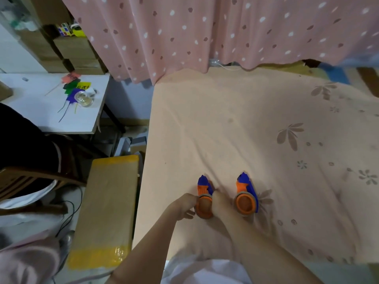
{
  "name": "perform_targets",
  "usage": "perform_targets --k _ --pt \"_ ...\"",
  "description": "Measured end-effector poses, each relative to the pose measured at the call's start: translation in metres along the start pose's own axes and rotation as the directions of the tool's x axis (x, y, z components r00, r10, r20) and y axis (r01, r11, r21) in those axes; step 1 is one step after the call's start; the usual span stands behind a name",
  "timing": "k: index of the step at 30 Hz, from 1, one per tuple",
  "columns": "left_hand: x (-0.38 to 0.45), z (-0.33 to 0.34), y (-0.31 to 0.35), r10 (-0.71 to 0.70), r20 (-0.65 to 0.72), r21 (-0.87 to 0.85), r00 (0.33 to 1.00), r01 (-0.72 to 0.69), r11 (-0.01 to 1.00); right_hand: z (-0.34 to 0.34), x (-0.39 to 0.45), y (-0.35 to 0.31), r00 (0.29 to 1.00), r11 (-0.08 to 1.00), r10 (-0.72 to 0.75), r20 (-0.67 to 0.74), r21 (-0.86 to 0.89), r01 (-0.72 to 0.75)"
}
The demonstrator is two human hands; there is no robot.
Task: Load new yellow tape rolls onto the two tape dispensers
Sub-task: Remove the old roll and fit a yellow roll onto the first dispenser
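Two hands, left (pixel 182 206) and right (pixel 220 203), grip the left dispenser (pixel 204 198); the right dispenser (pixel 246 195) sits just beside.

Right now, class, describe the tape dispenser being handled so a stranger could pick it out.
Find the peach bedsheet. Near its front edge stand two orange-and-blue tape dispensers. It is the left dispenser, gripped between the left hand and right hand; the right dispenser stands untouched.

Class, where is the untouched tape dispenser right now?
In the head view, the free tape dispenser lies on the bedsheet, just right of the right hand.
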State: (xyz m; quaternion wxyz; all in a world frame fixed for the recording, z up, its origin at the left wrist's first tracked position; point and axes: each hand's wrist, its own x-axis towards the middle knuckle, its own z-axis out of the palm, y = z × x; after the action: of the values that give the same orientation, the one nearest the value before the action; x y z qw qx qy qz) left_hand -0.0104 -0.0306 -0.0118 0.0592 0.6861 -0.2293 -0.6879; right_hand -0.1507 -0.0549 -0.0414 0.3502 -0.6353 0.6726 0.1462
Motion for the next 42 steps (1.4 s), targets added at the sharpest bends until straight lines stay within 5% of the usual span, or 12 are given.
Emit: perform_targets --k 4,9,14,24,42 --pt "-0.009 -0.003 0.008 0.063 -0.018 -0.002 0.998 -0.063 0.998 -0.009 0.002 -0.001 0.986 0.975 0.113 -0.119 0.203 -0.087" --pt "-0.007 -0.003 0.017 0.166 -0.109 -0.259 0.980 -0.189 0.947 -0.048 -0.015 0.011 0.989 0.952 0.066 -0.134 0.306 -0.022" --pt "-0.009 0.031 0.046 0.303 0.132 -0.395 0.944 -0.231 0.889 -0.089 -0.043 0.039 0.949 0.827 0.108 -0.295 0.556 0.079" --pt "-0.030 0.161 0.116 0.496 0.261 -0.355 0.828 -0.396 0.847 -0.159 -0.107 0.151 0.868 0.713 0.249 -0.430 0.687 0.136" --pt "-0.067 0.485 0.189 0.548 0.446 -0.333 0.708 -0.437 0.835 -0.235 -0.205 0.451 0.822 0.424 0.356 -0.445 0.861 0.283"
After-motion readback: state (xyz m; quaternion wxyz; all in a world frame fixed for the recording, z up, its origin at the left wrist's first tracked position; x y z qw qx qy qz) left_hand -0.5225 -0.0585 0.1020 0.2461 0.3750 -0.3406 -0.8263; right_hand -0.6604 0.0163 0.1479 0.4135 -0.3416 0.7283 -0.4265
